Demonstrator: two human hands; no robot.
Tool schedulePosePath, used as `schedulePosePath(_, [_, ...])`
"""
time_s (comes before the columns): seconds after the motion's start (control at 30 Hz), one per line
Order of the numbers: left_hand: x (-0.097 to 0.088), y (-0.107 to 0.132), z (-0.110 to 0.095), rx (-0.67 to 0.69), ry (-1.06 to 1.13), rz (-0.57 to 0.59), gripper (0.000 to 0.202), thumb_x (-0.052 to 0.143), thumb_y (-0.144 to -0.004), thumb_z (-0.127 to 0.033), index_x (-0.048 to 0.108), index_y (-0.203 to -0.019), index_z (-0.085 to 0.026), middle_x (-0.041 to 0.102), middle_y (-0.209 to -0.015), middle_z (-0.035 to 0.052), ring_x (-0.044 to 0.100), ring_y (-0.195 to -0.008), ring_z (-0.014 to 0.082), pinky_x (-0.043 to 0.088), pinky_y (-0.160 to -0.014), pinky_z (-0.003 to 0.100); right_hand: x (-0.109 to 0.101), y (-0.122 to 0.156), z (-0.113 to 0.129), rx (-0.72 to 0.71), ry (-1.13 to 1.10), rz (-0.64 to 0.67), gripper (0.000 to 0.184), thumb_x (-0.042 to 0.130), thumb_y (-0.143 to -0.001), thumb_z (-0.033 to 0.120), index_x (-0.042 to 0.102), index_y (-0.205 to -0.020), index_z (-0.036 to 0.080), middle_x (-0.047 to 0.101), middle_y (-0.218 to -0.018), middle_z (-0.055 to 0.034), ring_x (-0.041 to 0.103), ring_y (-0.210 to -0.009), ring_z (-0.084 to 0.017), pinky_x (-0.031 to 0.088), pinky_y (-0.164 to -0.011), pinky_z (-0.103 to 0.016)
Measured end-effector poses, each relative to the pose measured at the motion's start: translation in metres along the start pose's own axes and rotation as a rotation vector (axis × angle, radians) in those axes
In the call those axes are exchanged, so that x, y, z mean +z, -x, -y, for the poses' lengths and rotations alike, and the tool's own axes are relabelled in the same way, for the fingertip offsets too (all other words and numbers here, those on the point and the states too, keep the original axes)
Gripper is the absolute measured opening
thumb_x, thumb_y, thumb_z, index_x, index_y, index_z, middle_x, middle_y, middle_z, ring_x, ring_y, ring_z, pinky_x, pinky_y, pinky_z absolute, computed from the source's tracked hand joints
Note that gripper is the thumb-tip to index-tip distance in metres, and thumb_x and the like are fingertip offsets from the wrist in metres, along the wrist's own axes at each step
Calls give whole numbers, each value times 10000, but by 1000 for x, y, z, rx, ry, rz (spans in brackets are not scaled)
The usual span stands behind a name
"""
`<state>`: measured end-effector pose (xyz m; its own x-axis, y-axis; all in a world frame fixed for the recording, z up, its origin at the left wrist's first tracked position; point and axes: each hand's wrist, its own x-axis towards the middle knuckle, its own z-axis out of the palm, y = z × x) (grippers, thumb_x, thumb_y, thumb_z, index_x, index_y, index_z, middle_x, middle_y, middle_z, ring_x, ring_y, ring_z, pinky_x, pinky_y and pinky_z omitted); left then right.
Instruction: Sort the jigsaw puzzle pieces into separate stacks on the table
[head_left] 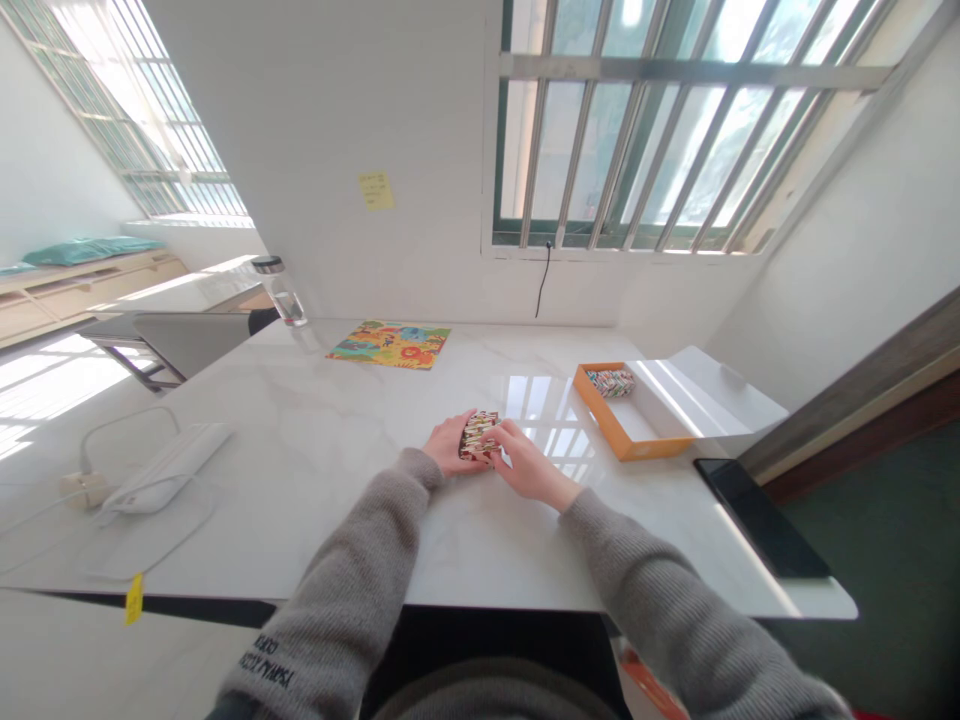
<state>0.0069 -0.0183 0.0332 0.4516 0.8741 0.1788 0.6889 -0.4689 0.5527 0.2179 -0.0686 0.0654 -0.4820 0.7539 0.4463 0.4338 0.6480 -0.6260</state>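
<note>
A teal cushion [90,250] was seen on a bench [75,285] beneath a barred window [150,120] at far left. A white power strip [161,468] was laid on a marble table [315,440], with a yellow tag [133,598] hanging at the table's near edge. A glass bottle [283,295] was placed at the far edge, near a colourful animal-print mat [390,345], and a sticky note [376,190] was fixed to the wall above.

At centre, a stack of patterned pieces [478,435] was held above the near half of the table, between the left hand [450,445] and the right hand [529,465]. It was gripped from both sides by curled fingers [469,430], none of them released. Whether the stack touched the tabletop could not be told.

To the right, a bundle of similar pieces [610,382] was kept in an orange-rimmed tray [598,412], beside a white lid [712,395]. A black tablet [757,518] was left near the table's right edge, and a larger barred window [675,130] was seen above.
</note>
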Motion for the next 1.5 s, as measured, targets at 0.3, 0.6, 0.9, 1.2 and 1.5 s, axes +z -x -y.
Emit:
schedulePosePath(0.3, [6, 5, -21, 60, -71, -61, 833, 739, -677, -448, 420, -1395, -171, 609, -1254, 134, 580, -1157, 334, 436, -1042, 471, 12, -30, -25, 464, -418, -328, 463, 382, -954, 517, 516, -1291, 230, 503, -1409, -102, 427, -1361, -227, 298, -1184, -430])
schedulePosePath(0.6, [9, 3, -21, 4, -78, -74, 982, 734, -640, -405, 272, -1476, -179, 539, -1358, 166, 525, -1240, 360, 388, -1089, 508, 47, -51, -29, 562, -501, -368, 523, 369, -933, 630, 569, -1247, 262, 561, -1359, -98, 505, -1313, -244, 402, -1131, -500])
schedulePosePath(0.9, [8, 3, -20, -1, -52, -61, 1019, 734, -647, -413, 234, -1498, -165, 507, -1383, 188, 487, -1275, 381, 359, -1102, 528, 27, -35, -28, 417, -326, -54, 501, 365, -994, 465, 413, -1436, 233, 453, -1463, -105, 407, -1384, -199, 263, -1209, -426])
schedulePosePath(1.2, [10, 3, -21, -1, -75, -90, 980, 709, -624, -332, 264, -1481, -168, 526, -1343, 163, 503, -1257, 367, 354, -1114, 510, 26, -33, -27, 293, -197, 10, 596, 466, -958, 395, 326, -1497, 181, 405, -1459, -160, 373, -1404, -238, 246, -1208, -435])
schedulePosePath(1.5, [8, 3, -11, 67, 156, -79, 978, 717, -606, -353, 270, -1455, -165, 568, -1328, 166, 574, -1222, 332, 416, -1092, 531, -49, -19, -34, 204, 238, -175, 365, 448, -963, 287, 583, -1283, 174, 619, -1184, -134, 552, -1157, -266, 407, -1050, -454])
